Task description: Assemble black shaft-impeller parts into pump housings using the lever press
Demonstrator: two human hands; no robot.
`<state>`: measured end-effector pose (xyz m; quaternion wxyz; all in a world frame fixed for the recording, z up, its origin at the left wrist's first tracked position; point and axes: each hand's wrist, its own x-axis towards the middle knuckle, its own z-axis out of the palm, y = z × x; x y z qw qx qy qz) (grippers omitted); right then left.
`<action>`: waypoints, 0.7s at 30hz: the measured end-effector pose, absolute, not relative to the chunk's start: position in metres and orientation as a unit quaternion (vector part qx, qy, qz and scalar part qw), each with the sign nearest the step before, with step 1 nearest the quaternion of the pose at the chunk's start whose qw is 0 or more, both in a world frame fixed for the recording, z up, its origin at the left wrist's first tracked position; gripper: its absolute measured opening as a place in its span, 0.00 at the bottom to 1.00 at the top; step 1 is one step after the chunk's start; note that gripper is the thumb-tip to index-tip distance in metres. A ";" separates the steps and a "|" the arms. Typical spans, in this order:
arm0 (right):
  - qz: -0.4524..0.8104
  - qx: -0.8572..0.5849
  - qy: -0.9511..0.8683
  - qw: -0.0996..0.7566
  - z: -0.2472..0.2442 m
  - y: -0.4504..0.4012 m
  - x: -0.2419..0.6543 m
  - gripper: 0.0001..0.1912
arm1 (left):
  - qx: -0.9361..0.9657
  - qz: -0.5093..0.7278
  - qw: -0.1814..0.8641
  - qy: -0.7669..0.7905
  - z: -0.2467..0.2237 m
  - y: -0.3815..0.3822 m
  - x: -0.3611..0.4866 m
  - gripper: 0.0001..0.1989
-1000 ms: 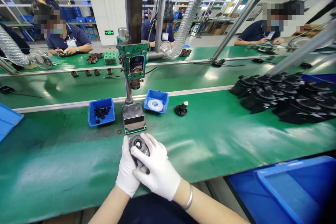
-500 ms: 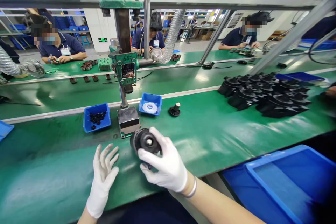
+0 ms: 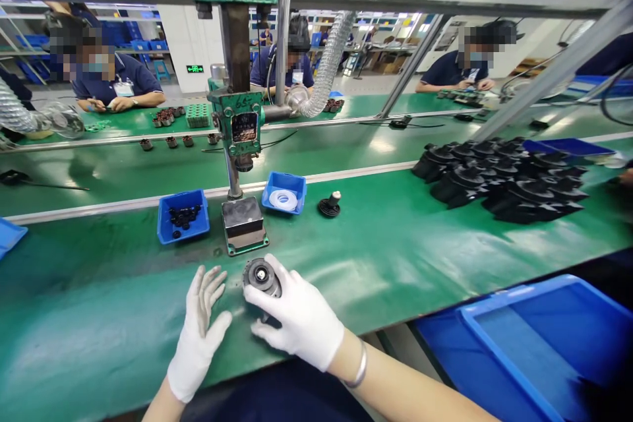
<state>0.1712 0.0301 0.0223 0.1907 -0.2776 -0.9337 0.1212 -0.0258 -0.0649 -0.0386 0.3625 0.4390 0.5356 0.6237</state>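
Note:
My right hand (image 3: 297,320), in a white glove, grips a round black part (image 3: 262,275) with a pale centre, over the green table near its front edge. To its left is my left hand (image 3: 200,326), also gloved, with its fingers apart and nothing in it. Beyond the held part stands a green press (image 3: 240,125) over a dark metal block (image 3: 242,217). A blue bin (image 3: 183,237) of small black pieces lies left of the block, and a blue bin (image 3: 284,207) of white rings lies right of it.
A black part with a white tip (image 3: 330,205) stands right of the rings. Many black housings (image 3: 499,178) are grouped at the right. A large blue crate (image 3: 544,336) is at the lower right. Three people sit across the line.
My right hand has moved slightly left, and the black part has turned so that its round face points more upward. My left hand has shifted a little right, still open.

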 end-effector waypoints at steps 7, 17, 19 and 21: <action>0.329 -0.280 -0.844 0.317 0.033 0.059 0.166 0.31 | 0.509 0.519 0.362 0.583 -0.015 -0.026 0.016 0.56; 0.480 -0.320 -0.699 0.423 0.019 0.083 0.176 0.24 | 0.508 0.505 0.341 0.609 -0.013 -0.009 0.022 0.52; 0.467 -0.261 -0.747 0.394 0.018 0.086 0.173 0.25 | 0.508 0.505 0.350 0.604 -0.013 -0.008 0.022 0.53; 0.460 -0.301 -0.712 0.437 0.016 0.089 0.175 0.24 | 0.510 0.495 0.345 0.614 -0.013 -0.007 0.022 0.52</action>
